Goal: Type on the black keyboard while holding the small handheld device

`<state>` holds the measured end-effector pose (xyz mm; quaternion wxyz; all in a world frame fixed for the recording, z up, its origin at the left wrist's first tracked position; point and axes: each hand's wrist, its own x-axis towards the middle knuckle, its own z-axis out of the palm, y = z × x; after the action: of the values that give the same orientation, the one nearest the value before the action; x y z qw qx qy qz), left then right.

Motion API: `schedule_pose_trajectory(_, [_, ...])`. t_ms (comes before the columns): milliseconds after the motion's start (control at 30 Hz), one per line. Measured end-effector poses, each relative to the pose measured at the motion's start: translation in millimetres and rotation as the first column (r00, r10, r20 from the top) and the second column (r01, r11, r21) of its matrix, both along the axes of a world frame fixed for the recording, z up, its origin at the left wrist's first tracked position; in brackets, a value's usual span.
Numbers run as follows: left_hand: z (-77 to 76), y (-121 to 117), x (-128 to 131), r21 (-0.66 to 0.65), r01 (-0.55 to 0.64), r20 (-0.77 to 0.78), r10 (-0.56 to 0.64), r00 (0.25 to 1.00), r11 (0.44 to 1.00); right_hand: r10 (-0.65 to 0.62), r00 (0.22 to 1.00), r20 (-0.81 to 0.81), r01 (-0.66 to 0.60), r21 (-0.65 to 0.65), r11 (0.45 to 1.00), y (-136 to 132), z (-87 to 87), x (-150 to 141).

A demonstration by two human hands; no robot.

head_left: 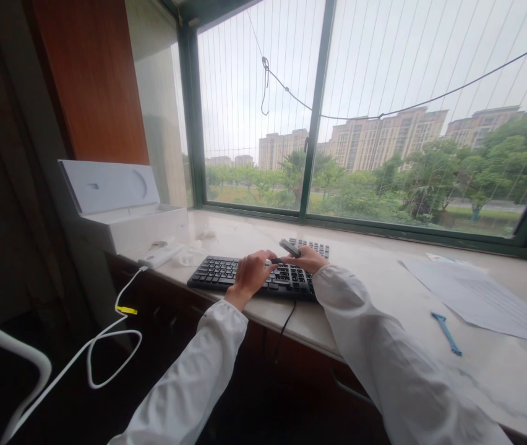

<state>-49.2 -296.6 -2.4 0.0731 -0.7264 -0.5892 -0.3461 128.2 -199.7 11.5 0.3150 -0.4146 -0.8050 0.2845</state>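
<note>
A black keyboard (226, 272) lies on the pale stone window ledge (375, 290), its cable hanging over the front edge. My left hand (250, 275) rests curled on the keys near the keyboard's middle and seems to pinch something small against them. My right hand (308, 258) hovers over the keyboard's right part and grips a small dark, pen-like tool (290, 248) that points left and up. Both arms wear white sleeves.
An open white box (119, 204) stands at the ledge's left end, with a white device (159, 254) and its white cable (106, 334) trailing down. Sheets of paper (481, 296) and a blue tool (446, 332) lie at the right. A white chair edge (8, 352) is lower left.
</note>
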Motion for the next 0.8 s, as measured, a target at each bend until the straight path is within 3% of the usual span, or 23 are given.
schedule_pose_trajectory(133, [-1.7, 0.0, 0.0, 0.024, -0.010, 0.032, 0.009, 0.999, 1.000, 0.010, 1.000, 0.008, -0.010, -0.011, 1.000, 2.1, -0.1, 0.5])
schedule_pose_trajectory(367, [-4.6, 2.3, -1.2, 0.051, -0.029, 0.058, 0.026, 0.998, 0.998, 0.028, 0.982, 0.184, -0.028, -0.002, 1.000, 3.3, 5.3, 2.2])
schedule_pose_trajectory(800, [-4.7, -0.3, -0.3, 0.086, -0.021, 0.071, 0.015, 0.997, 0.996, 0.001, 0.973, 0.232, -0.003, 0.008, 1.000, 6.3, 1.5, 2.2])
